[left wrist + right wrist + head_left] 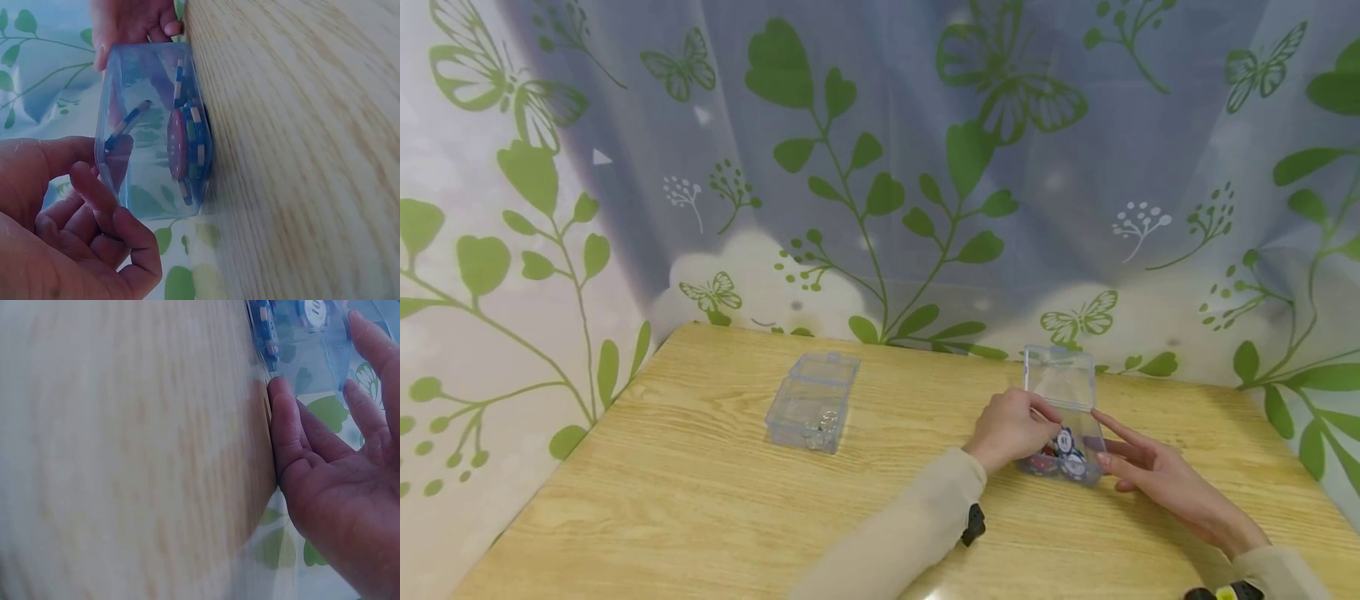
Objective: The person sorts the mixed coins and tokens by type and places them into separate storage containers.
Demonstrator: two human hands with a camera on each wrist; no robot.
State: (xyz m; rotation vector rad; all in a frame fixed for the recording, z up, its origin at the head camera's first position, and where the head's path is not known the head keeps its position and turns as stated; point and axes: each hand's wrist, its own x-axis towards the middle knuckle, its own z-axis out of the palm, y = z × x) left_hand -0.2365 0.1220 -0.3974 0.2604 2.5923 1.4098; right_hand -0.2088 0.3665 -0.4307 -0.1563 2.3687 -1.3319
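Note:
A clear plastic box (1078, 475) with its lid (1060, 375) raised stands on the table, holding several poker chips. My left hand (1015, 427) reaches over its left side and pinches a blue-and-white poker chip (1064, 440), which stands tilted above the others in the left wrist view. A red chip (177, 145) and other blue chips lie at the bottom. My right hand (1165, 483) rests at the box's right side, with fairly straight fingers; the thumb touches near the front corner and the index finger reaches the hinge corner.
Another clear box (786, 433), its lid open, stands to the left with small shiny transparent pieces (823, 425) at its right end. Both boxes are on a wood-grain table (685, 500). A leaf-patterned curtain (887, 167) hangs behind the table and along its left side.

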